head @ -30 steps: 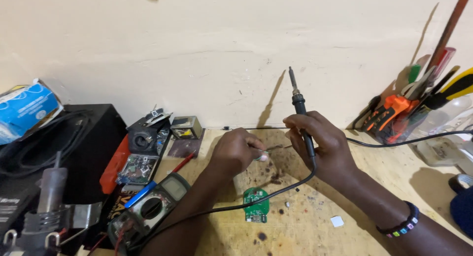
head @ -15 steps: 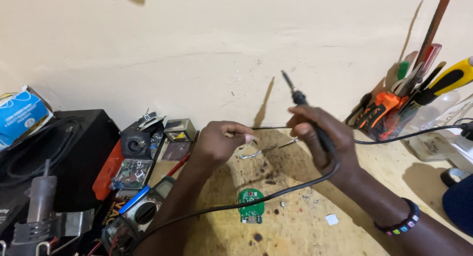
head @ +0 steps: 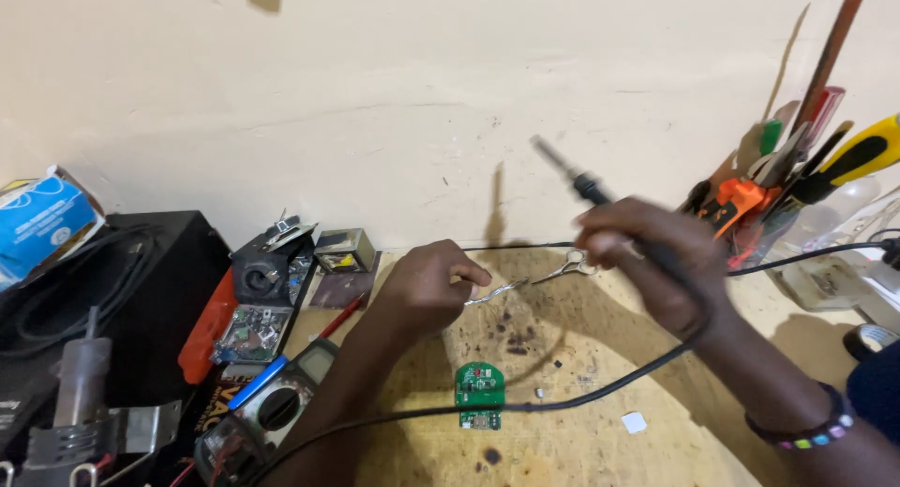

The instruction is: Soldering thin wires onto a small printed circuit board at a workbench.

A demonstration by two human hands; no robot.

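Note:
My right hand (head: 656, 262) grips a black soldering iron (head: 577, 180) and holds it up off the bench, its tip pointing up and to the left. The iron's black cord (head: 562, 403) loops down across the wooden bench. My left hand (head: 427, 285) rests on the bench and pinches a silvery strand of solder wire (head: 502, 290). A small green circuit board (head: 480, 393) lies flat on the bench, below and between the two hands. Neither hand touches it.
A multimeter (head: 267, 412) and loose circuit boards (head: 248, 328) lie at the left beside a black box (head: 141, 290). A holder of screwdrivers and pliers (head: 797, 178) stands at the back right. Small scissors (head: 567, 262) lie by the wall. A blue carton (head: 42, 220) sits far left.
My right hand has lifted the soldering iron and swung it to the right, away from the left hand. The left hand has stayed on the bench with the solder wire.

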